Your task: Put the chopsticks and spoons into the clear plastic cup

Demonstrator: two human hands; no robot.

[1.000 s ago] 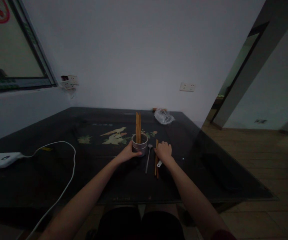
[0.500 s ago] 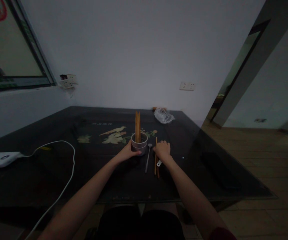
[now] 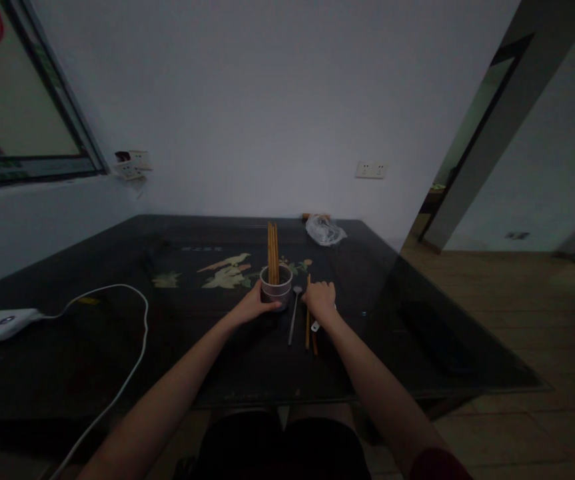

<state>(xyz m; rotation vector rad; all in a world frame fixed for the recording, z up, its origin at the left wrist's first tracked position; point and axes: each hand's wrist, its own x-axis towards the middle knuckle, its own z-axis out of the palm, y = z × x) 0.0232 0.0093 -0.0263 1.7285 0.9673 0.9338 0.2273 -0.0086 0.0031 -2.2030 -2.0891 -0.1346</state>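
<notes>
My left hand (image 3: 256, 303) is wrapped around the left side of a grey cup (image 3: 278, 293), thumb across its front. Several wooden chopsticks (image 3: 273, 253) stand upright in this cup. To its right, a long-handled metal spoon (image 3: 294, 320) lies on the table. My right hand (image 3: 320, 297) is closed, knuckles up, with its fingers on a chopstick (image 3: 308, 330) whose two ends stick out above and below. A second chopstick (image 3: 315, 343) and a white handle with a hole (image 3: 316, 326) lie partly hidden under that hand and wrist.
A crumpled clear plastic bag (image 3: 325, 230) lies at the back of the dark table (image 3: 247, 380). On the left, a white power strip (image 3: 2, 325) trails a white cable (image 3: 146, 320). A dark flat object (image 3: 437, 337) rests at the right.
The view has shifted slightly. My left hand stays on the cup, and my right hand remains over the chopsticks with hardly any movement.
</notes>
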